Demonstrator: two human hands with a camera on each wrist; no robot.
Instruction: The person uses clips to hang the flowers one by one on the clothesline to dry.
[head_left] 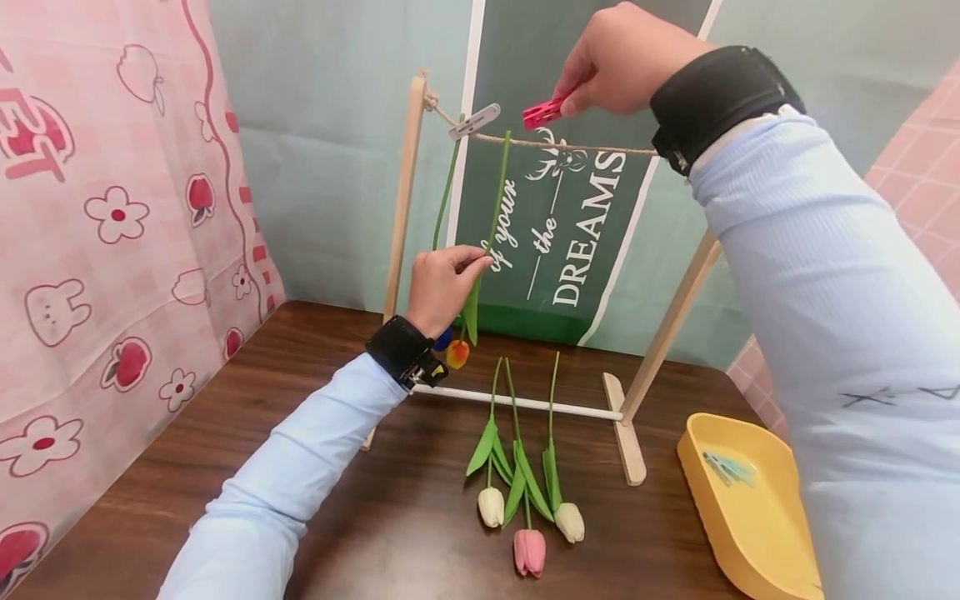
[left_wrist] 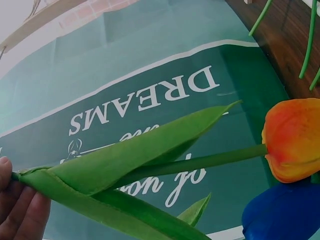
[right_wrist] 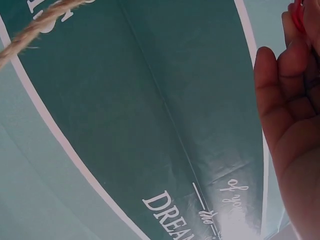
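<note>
The brown counter (head_left: 405, 508) carried it all, and on it stood the wooden rack (head_left: 406, 200), with a rope (head_left: 585, 148) strung across its top. To the right of the rack sat a yellow tray (head_left: 772, 517). Two white tulips (head_left: 491, 507) and a pink tulip (head_left: 529, 552) lay in front of me, blooms my way. The orange tulip (head_left: 457, 355) hung upside down from my left hand (head_left: 444, 287), thumb and fingers pinched on its stem, whose end rose past the rope. Just beside it a blue tulip (head_left: 443, 339) hung the same way. My right hand (head_left: 626, 58) was up above the rope, fingertips closed on a red clip (head_left: 542, 114). A grey clip (head_left: 476, 122) gripped the blue one's stem at the rope; pale blue clips (head_left: 729, 469) lay in the tray. I took this for the lining-up step; the next move called for lowering the red clip, jaws spread, over stem and rope together.
</note>
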